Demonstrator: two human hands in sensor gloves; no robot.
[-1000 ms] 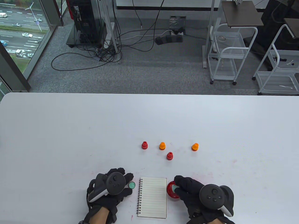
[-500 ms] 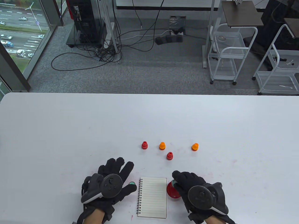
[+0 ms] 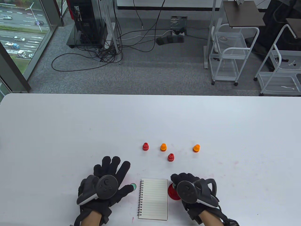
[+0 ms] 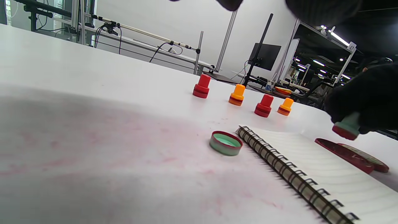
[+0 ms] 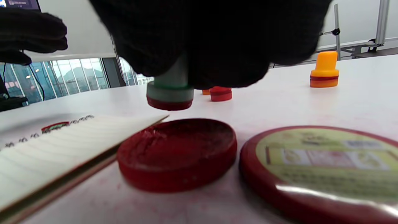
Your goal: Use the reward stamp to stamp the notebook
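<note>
At the near edge of the table (image 3: 70,122), the right hand (image 3: 191,188) grips the green reward stamp (image 5: 170,90), its red face held just above the open ink pad (image 5: 177,152) and apart from it. The pad's lid (image 5: 320,161) lies beside it at 3 o'clock. The spiral notebook (image 3: 154,199) lies open at 9 o'clock from the pad, its page edge just beside it. At 9 o'clock from the notebook, the left hand (image 3: 107,186) is spread flat, fingers empty, thumb tip near the stamp's green cap (image 4: 226,143). Four small stamps (image 3: 171,157) stand at 12 o'clock.
</note>
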